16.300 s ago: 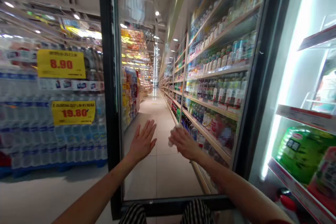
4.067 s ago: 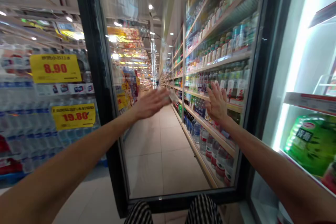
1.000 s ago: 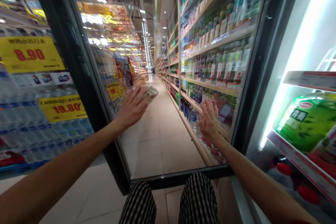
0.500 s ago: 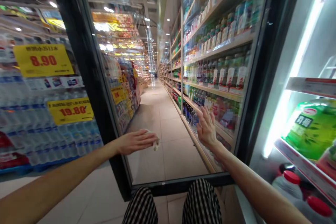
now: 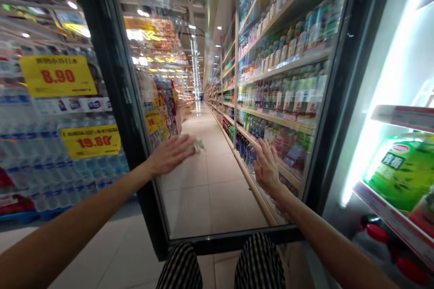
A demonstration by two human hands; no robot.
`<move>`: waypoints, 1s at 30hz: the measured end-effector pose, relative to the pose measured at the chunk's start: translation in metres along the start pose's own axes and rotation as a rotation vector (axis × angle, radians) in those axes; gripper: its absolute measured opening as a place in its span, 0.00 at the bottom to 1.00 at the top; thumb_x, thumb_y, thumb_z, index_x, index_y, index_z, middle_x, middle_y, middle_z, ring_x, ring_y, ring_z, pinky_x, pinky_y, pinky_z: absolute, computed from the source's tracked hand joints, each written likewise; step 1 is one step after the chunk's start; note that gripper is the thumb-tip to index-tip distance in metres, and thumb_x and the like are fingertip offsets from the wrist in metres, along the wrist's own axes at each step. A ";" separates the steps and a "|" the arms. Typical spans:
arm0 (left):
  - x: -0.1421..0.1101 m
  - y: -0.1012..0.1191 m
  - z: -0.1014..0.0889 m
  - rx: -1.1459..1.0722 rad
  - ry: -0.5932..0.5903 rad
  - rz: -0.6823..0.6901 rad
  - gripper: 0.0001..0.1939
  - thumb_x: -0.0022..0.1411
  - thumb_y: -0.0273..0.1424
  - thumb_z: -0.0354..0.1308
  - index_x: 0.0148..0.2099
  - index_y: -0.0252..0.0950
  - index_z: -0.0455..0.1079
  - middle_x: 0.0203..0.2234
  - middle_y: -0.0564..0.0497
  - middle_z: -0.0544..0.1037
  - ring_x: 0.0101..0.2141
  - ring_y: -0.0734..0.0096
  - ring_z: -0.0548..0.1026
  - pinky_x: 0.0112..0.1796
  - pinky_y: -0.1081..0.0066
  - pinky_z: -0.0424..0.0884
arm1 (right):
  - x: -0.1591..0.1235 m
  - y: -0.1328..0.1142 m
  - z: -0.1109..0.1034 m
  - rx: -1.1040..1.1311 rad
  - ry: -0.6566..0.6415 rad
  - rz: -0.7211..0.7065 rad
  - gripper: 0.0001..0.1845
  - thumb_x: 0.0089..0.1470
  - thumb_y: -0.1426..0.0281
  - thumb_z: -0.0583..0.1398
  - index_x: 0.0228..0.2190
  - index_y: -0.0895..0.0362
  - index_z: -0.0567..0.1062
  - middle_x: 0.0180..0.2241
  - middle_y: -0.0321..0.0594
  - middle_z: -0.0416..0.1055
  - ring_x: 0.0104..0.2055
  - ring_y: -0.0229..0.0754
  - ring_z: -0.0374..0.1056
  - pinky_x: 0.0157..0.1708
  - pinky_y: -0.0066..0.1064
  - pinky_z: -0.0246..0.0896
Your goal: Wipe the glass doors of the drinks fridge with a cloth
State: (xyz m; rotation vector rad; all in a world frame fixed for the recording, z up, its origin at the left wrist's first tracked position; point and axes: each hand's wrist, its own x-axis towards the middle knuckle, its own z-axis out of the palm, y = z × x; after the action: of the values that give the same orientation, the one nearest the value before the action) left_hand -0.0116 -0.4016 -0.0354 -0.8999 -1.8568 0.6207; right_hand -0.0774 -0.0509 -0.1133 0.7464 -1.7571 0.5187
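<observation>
In front of me stands a glass door (image 5: 190, 207) with a black frame. My left hand (image 5: 172, 156) lies nearly flat against its pane on the left side, holding a small crumpled whitish cloth (image 5: 198, 145) that pokes out past the fingertips. Most of the cloth is hidden under the fingers. My right hand (image 5: 267, 167) is raised at the right half of the glass, palm toward it, with fingers spread and nothing held. Whether the right palm touches the glass I cannot tell.
Lit cooler shelves at the right hold a green package (image 5: 403, 167) and red-capped bottles (image 5: 376, 234). Bottled-water stacks with a yellow price sign (image 5: 57, 76) stand left. Through the glass show drink shelves (image 5: 288, 119) and a tiled aisle. My knees (image 5: 259, 262) are close below the door.
My left hand has moved up and slightly left across the glass, carrying the cloth. The right hand stays in nearly the same spot.
</observation>
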 end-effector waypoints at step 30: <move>0.130 0.037 0.015 0.018 0.105 -0.140 0.38 0.60 0.42 0.48 0.64 0.28 0.39 0.61 0.39 0.53 0.62 0.60 0.40 0.59 0.58 0.45 | 0.066 -0.052 0.031 0.027 0.096 -0.140 0.29 0.56 0.71 0.48 0.59 0.56 0.50 0.61 0.47 0.49 0.65 0.46 0.38 0.60 0.49 0.41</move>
State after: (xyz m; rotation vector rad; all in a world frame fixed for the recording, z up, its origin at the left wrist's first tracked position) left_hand -0.0499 -0.2762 0.0000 -0.7683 -1.7991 0.4938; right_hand -0.0742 -0.1234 -0.0608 0.8429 -1.5996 0.4760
